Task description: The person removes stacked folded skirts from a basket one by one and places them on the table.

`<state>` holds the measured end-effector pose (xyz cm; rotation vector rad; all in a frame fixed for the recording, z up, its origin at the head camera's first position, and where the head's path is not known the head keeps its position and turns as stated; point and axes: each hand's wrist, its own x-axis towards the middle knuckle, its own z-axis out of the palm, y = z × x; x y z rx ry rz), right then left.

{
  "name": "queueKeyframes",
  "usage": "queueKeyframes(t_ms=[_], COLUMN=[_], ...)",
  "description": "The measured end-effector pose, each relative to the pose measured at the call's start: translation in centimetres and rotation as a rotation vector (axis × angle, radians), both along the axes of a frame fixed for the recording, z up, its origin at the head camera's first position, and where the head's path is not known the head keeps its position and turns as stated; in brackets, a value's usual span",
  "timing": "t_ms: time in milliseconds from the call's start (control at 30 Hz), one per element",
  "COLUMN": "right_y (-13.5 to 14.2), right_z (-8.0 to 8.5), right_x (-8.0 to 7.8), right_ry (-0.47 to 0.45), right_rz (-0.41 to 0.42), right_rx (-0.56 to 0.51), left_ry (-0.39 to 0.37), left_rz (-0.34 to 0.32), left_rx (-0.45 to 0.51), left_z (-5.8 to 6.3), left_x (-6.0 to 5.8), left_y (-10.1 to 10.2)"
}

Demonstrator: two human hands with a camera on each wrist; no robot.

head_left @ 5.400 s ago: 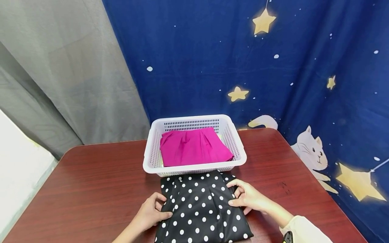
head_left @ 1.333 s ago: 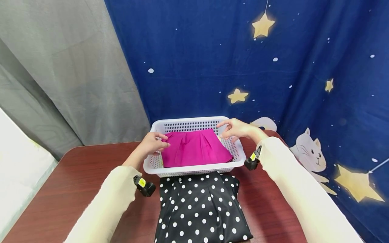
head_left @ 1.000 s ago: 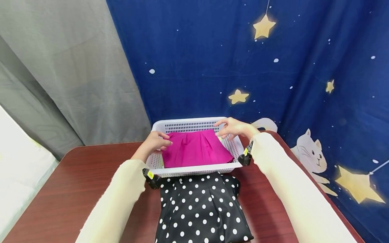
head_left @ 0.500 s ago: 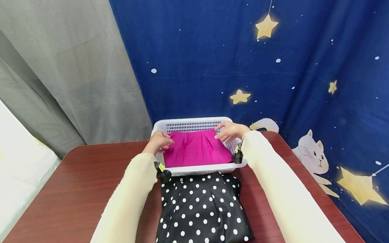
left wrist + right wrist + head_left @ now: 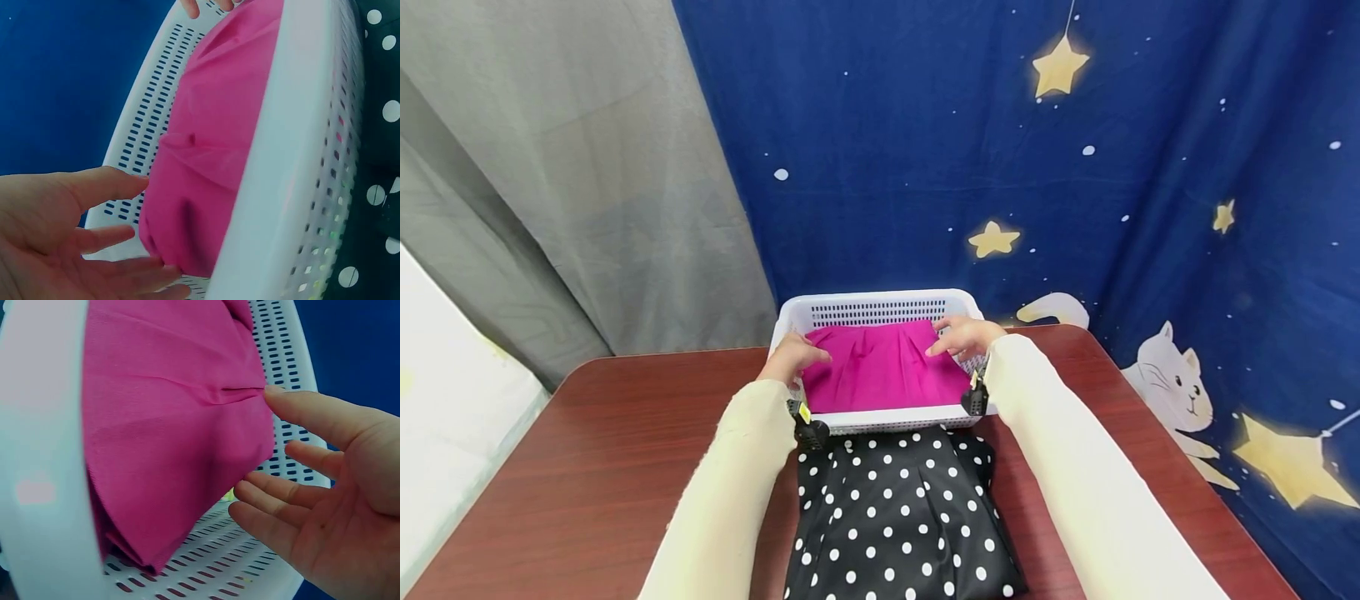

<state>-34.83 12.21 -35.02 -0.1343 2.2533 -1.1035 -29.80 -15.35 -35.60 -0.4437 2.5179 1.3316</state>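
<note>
A folded magenta garment lies inside a white perforated plastic basket. My left hand reaches over the basket's left end, its fingers spread beside the garment's edge in the left wrist view. At the other end is my right hand, with the thumb at the garment's edge and the fingers loosely extended beside it. Neither hand has its fingers curled round the cloth. A folded black garment with white polka dots lies on the table in front of the basket.
The reddish-brown wooden table extends left and right of the basket. Behind it hang a grey curtain and a blue star-patterned curtain. Something white stands at the left edge. Both wrists carry small black cameras.
Both hands have left the polka-dot garment and moved forward to the basket. In the last second the left hand shifted rightward, while the right hand lowered slightly toward the magenta garment.
</note>
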Motion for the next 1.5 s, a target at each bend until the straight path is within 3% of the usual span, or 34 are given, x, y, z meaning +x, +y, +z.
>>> queueKeyframes(t_ms=[167,267,367,400,500,600,633,700,833,1000,1167,1300,1500], right_y=[-0.1,-0.1,-0.1,-0.1,-0.1,-0.2,-0.2,-0.4,-0.6,-1.0,-1.5,-1.9,-2.1], right_z=[-0.8,-1.1,-1.5,-1.7,-2.0,-2.2,-2.3,-2.4,-2.4,-2.2,-1.7,-1.6,-2.2], right_x=[0.2,0.4,0.4,0.4,0.4,0.5,0.5,0.6,0.7,0.9,1.0,0.7,0.9], right_ry=[-0.064,-0.098,-0.097,-0.093,-0.081,-0.089,-0.090,-0.080,-0.069,-0.063,-0.004,0.047,0.092], right_rz=[-0.020,-0.045,-0.038,-0.035,-0.033,-0.042,-0.045,-0.044,-0.043,-0.069,-0.087,-0.091,-0.166], right_rx=[0.014,0.015,0.036,0.036,0.027,-0.008,-0.009,0.008,0.034,0.020,0.069,0.106,0.038], left_ry=[-0.061,-0.091,-0.106,-0.096,-0.093,-0.092,-0.101,-0.096,-0.097,-0.086,-0.056,-0.029,0.020], left_rz=[-0.025,-0.031,-0.045,-0.065,-0.078,-0.063,-0.045,-0.039,-0.014,0.006,0.017,0.047,0.078], left_rx=[0.054,0.056,0.025,0.031,0.035,0.061,0.062,0.065,0.107,0.163,0.088,0.111,0.173], left_z=[-0.2,-0.9,-2.6,-4.0,-5.6,-5.3,-4.3,-3.3,-2.4,-2.3,-2.5,-2.7,-3.2], left_x=[0.2,-0.2,-1.5,-2.5,-3.7,-3.2,-2.2,-1.2,-0.1,0.1,-0.3,-0.5,-0.5], left_y=[0.3,0.2,-0.2,-0.8,-1.2,-0.9,-0.2,0.3,1.0,1.4,2.1,2.4,2.5])
